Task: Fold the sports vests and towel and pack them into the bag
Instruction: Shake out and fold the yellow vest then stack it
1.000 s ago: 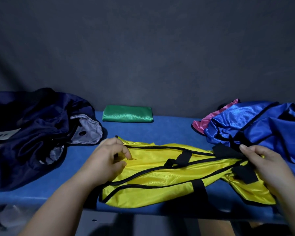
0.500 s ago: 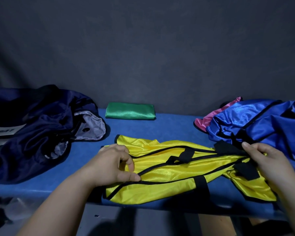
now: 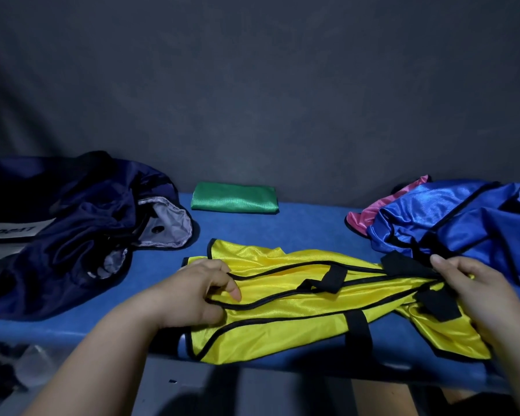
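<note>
Low in frame, left hand (image 3: 192, 291) and right hand (image 3: 478, 295) pinch the yellow vest (image 3: 282, 322); slick fabric overhanging the counter (image 3: 297, 232) may slide off.

Since a second ago: left hand (image 3: 192, 291) slid nearer along shiny yellow black-trimmed sports vest (image 3: 282, 313), now pinching a lower trim edge; vest's far left corner uncovered, spread flatter

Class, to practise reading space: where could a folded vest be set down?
Bare blue surface lies between the green folded cloth, yellow vest and blue vest; a strip separates navy bag and yellow vest. The right end is crowded.
</note>
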The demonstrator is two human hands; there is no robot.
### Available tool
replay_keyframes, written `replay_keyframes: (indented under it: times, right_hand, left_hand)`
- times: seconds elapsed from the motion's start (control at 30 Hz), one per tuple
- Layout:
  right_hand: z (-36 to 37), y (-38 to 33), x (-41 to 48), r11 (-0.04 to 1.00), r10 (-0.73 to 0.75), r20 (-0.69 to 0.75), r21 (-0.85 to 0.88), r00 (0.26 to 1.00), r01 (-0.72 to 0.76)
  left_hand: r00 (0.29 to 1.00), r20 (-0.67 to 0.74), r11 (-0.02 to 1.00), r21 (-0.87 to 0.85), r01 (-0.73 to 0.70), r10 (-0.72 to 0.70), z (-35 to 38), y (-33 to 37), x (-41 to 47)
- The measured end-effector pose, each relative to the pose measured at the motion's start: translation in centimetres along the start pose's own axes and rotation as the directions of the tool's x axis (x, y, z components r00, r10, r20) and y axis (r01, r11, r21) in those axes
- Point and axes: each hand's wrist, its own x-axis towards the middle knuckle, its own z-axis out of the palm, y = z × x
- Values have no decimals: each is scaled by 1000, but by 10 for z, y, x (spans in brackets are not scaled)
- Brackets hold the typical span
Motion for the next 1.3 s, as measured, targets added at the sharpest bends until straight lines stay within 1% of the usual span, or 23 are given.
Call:
replay_keyframes:
  times: [0.07,0.13,0.2,0.33,0.43,0.5,0.57,0.6,0.7,0.77,0.87,1.0,1.17,1.3]
  right_hand:
    - [1,-1,-1,1000,2,3,-5,1000,-2]
    - [1,-1,-1,1000,5,4,-4,1000,-5]
    - [0,-2,-1,1000,14,-5,-1,1000,-14]
    - [0,-4,-1,1000,21,-14,2,1000,-20]
    - [0,-5,0,1000,24,-12,5,1000,-24]
    - [0,-4,1,1000,26,-13,8,1000,-26]
    - [0,-4,1,1000,23,-7,4,1000,-22]
    - [0,-4,1,1000,20,-4,-1,1000,-20]
    - [-1,-5,2,1000,13,-10,-20,1000,-13]
    - [-2,-6,3,999,4,-16,-43,1000,-5]
    - [-3,-7,2,999,-12,-16,-47,1000,11]
    - [-3,-7,2,998,-23,18,-50,1000,23]
    - [-5,-4,2,999,-15,57,-44,998,18]
    - [-5,-1,3,998,0,66,-63,998,4]
  left_hand:
    - [999,-53,999,-44,7,-10,0,0,0]
    - [994,-109,996,-88,-18,8,0,-3,1]
    - [980,-199,985,-166,-41,8,0,-4,1]
    - [915,-403,940,-319,-124,-16,-7,4,1]
    - [859,-502,867,-467,-172,-99,-12,13,0]
    - [838,-526,781,-582,-228,-148,-13,17,1]
    - [839,-509,678,-687,-260,-194,-12,19,2]
    - [845,-492,645,-719,-259,-209,-12,19,3]
    - [878,-431,601,-764,-234,-207,-14,16,1]
    - [901,-393,610,-764,-210,-183,-15,15,-1]
    - [921,-349,677,-721,-146,-173,-14,13,-2]
    - [937,-302,814,-580,-33,-177,-8,11,-1]
    - [933,-273,884,-459,86,-233,-4,5,1]
    - [948,-203,944,-272,186,-246,-5,9,0]
